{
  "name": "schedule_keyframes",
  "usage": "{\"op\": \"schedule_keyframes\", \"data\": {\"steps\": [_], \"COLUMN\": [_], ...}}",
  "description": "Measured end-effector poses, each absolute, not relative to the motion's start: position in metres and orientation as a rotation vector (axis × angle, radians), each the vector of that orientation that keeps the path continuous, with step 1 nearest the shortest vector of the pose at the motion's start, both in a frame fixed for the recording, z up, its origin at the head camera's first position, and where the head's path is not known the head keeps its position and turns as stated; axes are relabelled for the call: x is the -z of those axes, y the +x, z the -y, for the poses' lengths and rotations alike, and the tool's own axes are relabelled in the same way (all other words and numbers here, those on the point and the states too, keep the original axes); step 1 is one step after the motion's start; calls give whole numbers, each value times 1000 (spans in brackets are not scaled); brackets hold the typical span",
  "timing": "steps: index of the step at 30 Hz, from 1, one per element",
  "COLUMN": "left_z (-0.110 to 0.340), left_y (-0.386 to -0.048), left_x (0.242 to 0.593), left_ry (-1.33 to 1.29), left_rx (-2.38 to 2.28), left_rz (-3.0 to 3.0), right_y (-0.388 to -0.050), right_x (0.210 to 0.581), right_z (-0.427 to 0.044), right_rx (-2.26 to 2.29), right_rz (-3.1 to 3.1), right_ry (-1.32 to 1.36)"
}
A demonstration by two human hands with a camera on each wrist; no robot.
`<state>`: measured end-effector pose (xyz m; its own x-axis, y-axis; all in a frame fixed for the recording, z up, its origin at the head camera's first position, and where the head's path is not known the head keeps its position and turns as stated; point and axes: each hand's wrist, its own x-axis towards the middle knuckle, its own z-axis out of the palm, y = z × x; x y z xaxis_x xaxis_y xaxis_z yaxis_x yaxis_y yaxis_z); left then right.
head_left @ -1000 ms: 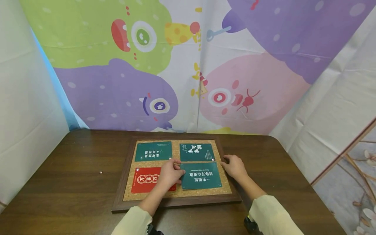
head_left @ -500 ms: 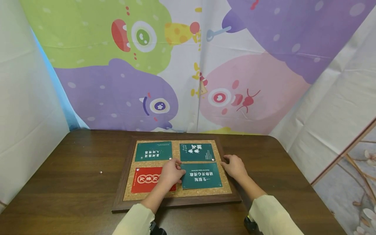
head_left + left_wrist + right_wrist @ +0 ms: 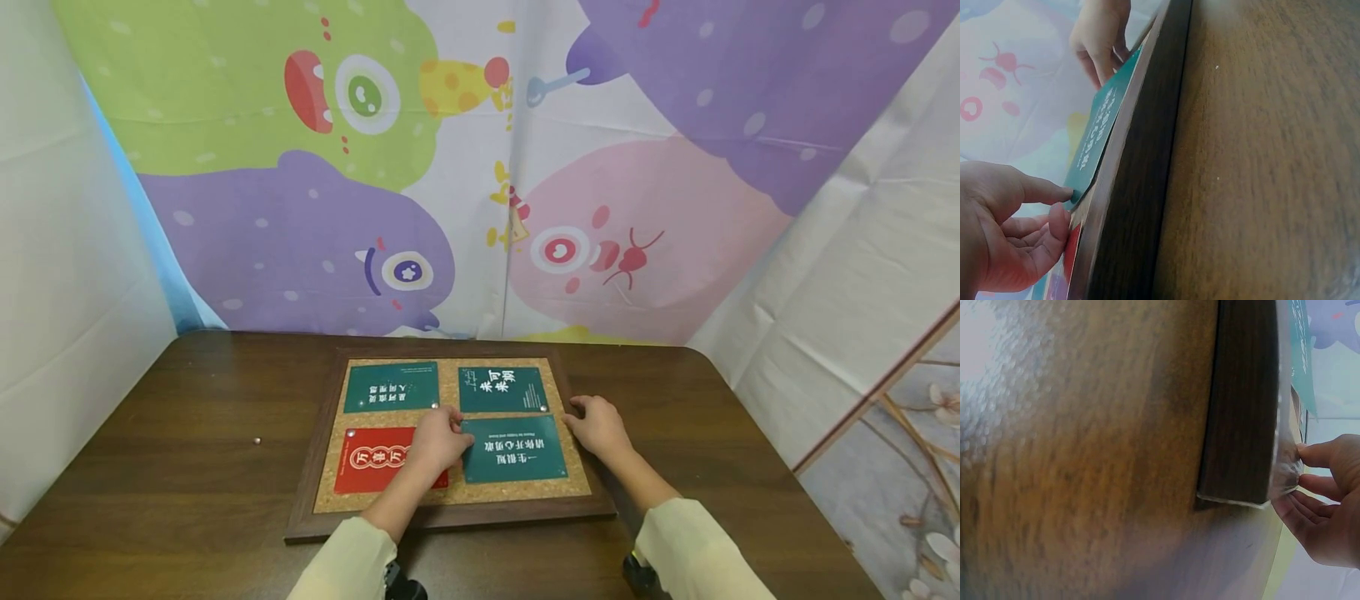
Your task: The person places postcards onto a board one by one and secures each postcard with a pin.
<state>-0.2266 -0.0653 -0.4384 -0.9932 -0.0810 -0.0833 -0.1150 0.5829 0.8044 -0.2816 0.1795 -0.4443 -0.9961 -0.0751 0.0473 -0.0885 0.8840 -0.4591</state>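
Observation:
A wood-framed cork board [image 3: 450,502] lies on the table with several printed cards on it. At its near right lies a green card [image 3: 513,450] with white characters. My left hand [image 3: 438,437] pinches this card's left edge. The thumb is on the edge and the other fingers are curled beside it. In the left wrist view the same hand [image 3: 1013,228] is close to the red card [image 3: 1072,250]. My right hand [image 3: 600,427] grips the board's right side. In the right wrist view, the right hand's [image 3: 1332,494] thumb and fingers meet the frame [image 3: 1241,412] near its end.
Another green card [image 3: 392,385] lies far left on the cork, and a dark green card [image 3: 502,389] far right. Clear pins show at some card corners. One tiny shiny piece [image 3: 257,440] rests on the table left of the board. A patterned curtain [image 3: 480,292] hangs behind.
The near right green card has turned very slightly, its lower edge shifting away from me. My left wrist has moved a little to the right. The right hand stays put.

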Motion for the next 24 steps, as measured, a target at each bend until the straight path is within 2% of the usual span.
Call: {"op": "schedule_keyframes", "data": {"steps": [24], "left_z": [66], "left_y": [-226], "left_x": [441], "left_ry": [-162], "left_rx": [-1395], "left_rz": [-2788], "right_y": [-280], "right_x": [442], "right_z": [-179], "right_rx": [-729], "right_rz": [3014], "right_ry": [164]}}
